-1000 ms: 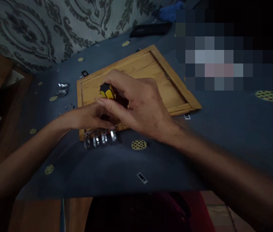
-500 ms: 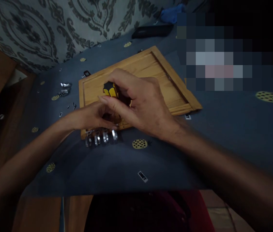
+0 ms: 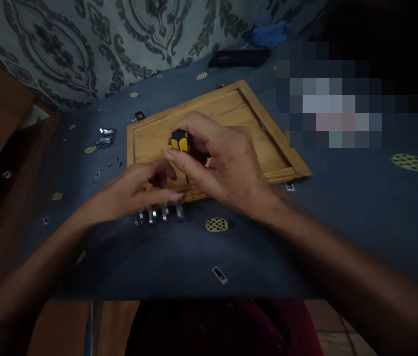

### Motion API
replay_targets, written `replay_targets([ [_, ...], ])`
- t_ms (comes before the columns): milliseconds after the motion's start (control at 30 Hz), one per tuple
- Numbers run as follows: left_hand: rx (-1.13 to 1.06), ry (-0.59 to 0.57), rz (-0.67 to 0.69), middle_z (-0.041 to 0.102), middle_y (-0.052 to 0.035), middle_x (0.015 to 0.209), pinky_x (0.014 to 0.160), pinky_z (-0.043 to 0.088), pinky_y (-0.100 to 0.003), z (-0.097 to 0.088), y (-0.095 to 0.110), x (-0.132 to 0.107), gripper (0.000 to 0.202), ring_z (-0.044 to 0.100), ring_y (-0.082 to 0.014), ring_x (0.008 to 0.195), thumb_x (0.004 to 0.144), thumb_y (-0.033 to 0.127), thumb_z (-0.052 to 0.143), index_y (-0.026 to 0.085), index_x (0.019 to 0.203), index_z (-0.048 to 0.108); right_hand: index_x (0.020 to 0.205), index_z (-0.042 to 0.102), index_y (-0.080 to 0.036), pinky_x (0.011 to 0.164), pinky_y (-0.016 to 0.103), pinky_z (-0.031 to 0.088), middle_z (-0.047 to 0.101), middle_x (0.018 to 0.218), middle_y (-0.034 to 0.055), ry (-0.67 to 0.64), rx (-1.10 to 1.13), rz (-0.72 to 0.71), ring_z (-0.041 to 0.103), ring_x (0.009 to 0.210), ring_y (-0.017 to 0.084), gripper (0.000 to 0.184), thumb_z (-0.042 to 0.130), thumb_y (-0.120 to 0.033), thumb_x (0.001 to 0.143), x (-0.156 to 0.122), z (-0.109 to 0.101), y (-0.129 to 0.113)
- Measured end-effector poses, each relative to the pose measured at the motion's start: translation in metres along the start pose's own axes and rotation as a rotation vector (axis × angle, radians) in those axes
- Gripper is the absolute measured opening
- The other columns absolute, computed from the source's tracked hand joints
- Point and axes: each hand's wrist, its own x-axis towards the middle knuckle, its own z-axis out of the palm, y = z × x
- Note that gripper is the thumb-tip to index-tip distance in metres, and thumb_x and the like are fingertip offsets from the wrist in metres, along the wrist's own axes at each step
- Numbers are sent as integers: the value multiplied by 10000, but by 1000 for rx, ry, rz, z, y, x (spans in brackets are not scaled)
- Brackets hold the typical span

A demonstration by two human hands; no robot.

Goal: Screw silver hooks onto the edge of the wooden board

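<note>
Over the near edge of the board, my right hand (image 3: 227,160) grips a screwdriver (image 3: 180,142) around its fluted black-and-yellow handle, while my left hand (image 3: 135,190) sits loosely parted just beside it, thumb stretched away from the curled fingers; I can't make out anything between them. The tool stands nearly upright, its thin shank pointing down, though I cannot tell what the tip meets. I'd expect it to be light and stiff, the ribs giving a sure purchase, best taken high on the handle as I have it. Along the board's near edge, under my left hand, hangs a row of metal loops (image 3: 180,211), curved, shiny and probably hard and slick, easiest to pinch by their flat sides. The wooden board (image 3: 151,138) looks rigid and fairly weighty, its grained centre sunk inside a raised frame that would make a good handhold. Left of it lie tiny screws (image 3: 118,163), fiddly things for fingertips, then more bright metal pieces (image 3: 105,142), crumpled-looking. Beyond are a dark, smooth oblong object (image 3: 239,58), a soft blue cloth (image 3: 270,33) and the scroll-patterned backdrop (image 3: 120,29).
</note>
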Motion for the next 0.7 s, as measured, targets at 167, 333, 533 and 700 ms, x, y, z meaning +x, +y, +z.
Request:
replay_targets([
  [167,161,164,61,651,-105,1242,971,537,-499,31,7,-26,616,609,-330,1172,816,577,773,226,1266,541,940,560,-262,626,269,487,609,732,-51,40,4,-37,580,603,121,96,603,-338,979,-1,2,3],
  [333,294,269,51,636,-108,1254,1025,512,-534,53,6,-35,669,599,-345,1205,784,449,844,218,1297,481,895,569,-248,577,285,459,614,752,-30,40,11,-4,564,601,126,125,608,-336,976,-2,2,2],
  [533,279,339,36,659,-101,1216,988,528,-512,60,3,-35,759,634,-336,1162,779,429,856,222,1365,420,914,609,-247,564,300,465,630,766,-20,56,-6,18,554,609,136,88,636,-321,953,-3,2,1],
  [700,233,324,27,680,-95,1226,1001,519,-482,63,1,-36,740,646,-314,1165,808,390,833,213,1385,405,920,630,-232,560,287,478,625,782,-15,57,15,40,583,644,133,97,666,-319,944,-4,1,-2],
])
